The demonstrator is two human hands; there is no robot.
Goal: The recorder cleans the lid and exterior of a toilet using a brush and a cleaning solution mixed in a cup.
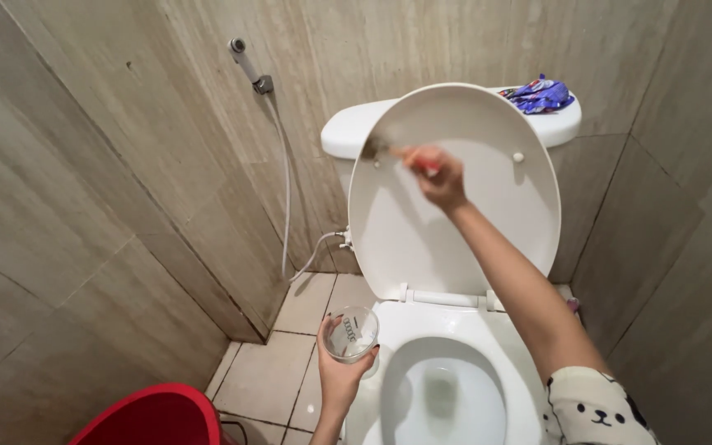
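Down at the lower left, a red plastic bucket (pixel 154 416) shows only its rim on the beige tiled floor (pixel 261 379), and a white bidet sprayer hose (pixel 286 194) hangs from its chrome holder on the wall above. Just right of that, the left hand (pixel 341 375) is closed around a small clear glass cup (pixel 351 334), holding it upright beside the front left edge of the white ceramic toilet bowl (pixel 463 330); what is in the cup cannot be told. Further right, the right hand (pixel 441 177) grips the orange-red handle of a small brush (pixel 397 152), blurred with motion, its bristle end pressed to the upper left of the raised white plastic toilet lid (pixel 463 214). As a judgement, the scrubbing of the lid's underside looks underway near the top, while the lower lid, seat and bowl appear not yet reached. A crumpled blue and purple wrapper (pixel 540 96) lies on the white cistern (pixel 348 132).
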